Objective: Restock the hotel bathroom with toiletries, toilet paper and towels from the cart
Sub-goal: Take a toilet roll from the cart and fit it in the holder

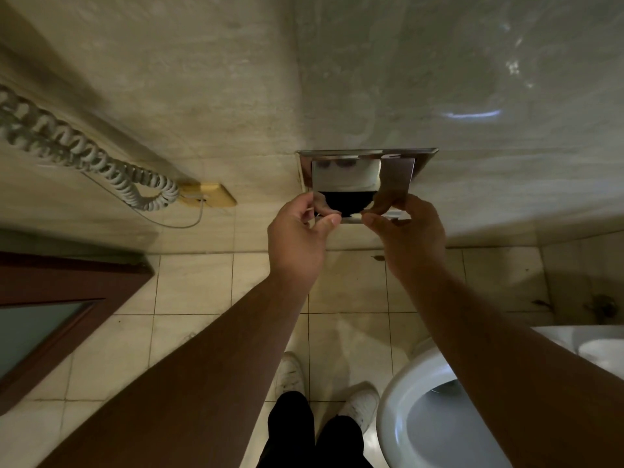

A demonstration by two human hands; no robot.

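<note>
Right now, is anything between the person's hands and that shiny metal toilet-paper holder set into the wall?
Nothing visible does. The left hand and right hand are both at the shiny steel toilet-paper holder recessed in the beige stone wall, pinching its lower edge. Its opening looks dark, and no roll shows.

Both bare forearms reach forward side by side, away from the body. The left hand [297,231] and right hand [407,231] are level and close together. Their thumbs point at each other without quite touching. Each hand's fingers are curled, pinching the near edge of the metal flap [344,177].
</note>
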